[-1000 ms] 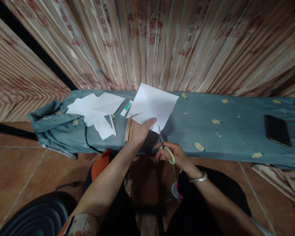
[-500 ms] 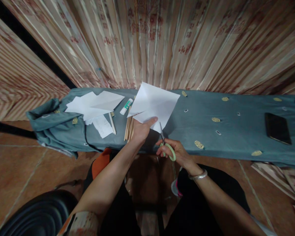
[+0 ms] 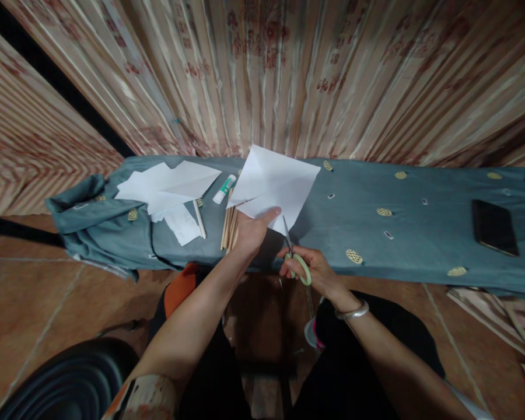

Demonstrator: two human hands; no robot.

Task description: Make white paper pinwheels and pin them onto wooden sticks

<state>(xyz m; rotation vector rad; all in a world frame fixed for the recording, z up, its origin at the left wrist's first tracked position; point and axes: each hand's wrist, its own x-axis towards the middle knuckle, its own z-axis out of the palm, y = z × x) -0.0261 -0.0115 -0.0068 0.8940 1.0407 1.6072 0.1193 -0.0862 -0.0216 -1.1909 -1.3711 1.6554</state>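
Observation:
My left hand (image 3: 254, 230) grips a white paper square (image 3: 277, 175) near its lower edge, thumb on top. A slit shows at the paper's left side. My right hand (image 3: 308, 267) is closed around the pale green handles of a pair of scissors (image 3: 287, 237), whose blades point up at the paper's bottom corner. Beneath and left of the paper lie several thin wooden sticks (image 3: 228, 228). A green and white glue stick (image 3: 224, 189) rests beside them.
Cut white papers (image 3: 157, 185), a written slip (image 3: 182, 226) and a white pen-like stick (image 3: 200, 219) lie on the left of the cloth-covered table (image 3: 359, 198). A black phone (image 3: 494, 227) is at the right. A black round stool (image 3: 76, 382) stands lower left.
The scissors have shifted very slightly up and left at the paper's bottom corner. My left hand and the paper have hardly moved.

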